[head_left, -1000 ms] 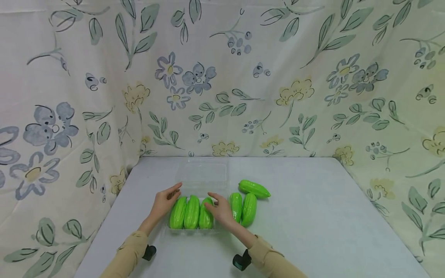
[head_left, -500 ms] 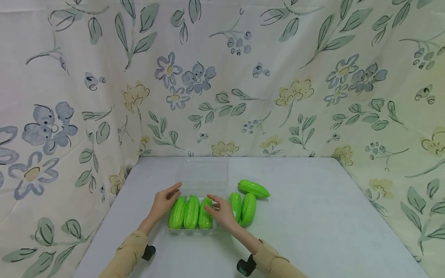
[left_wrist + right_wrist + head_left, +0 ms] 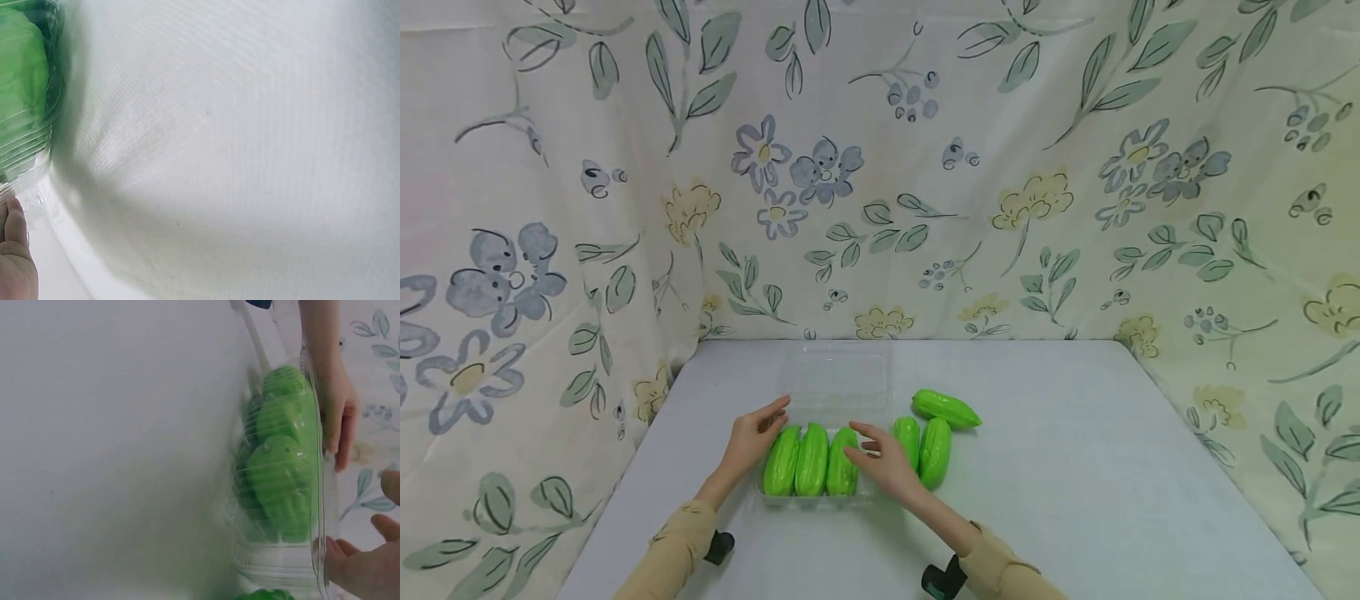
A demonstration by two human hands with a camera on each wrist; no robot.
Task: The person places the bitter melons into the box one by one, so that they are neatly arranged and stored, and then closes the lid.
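Three bright green ridged gourds lie side by side in the clear plastic box in the head view. At the box's left side is my left hand. Its fingertips touch the rim in the left wrist view, where most of the hand is cut off. My right hand hovers by the rightmost gourd in the box, fingers loosely bent and apart. In the right wrist view, the fingers of the right hand meet the box's rim; nothing shows between them and the thumb.
Behind the box its clear lid lies folded back. To the right, two more gourds lie side by side, and a third gourd lies crosswise behind them. A floral curtain hangs behind the white table.
My right forearm and its wrist camera have shifted to the right, and the right fingers have drawn slightly away from the nearest gourd. The left hand and the gourds keep their places.
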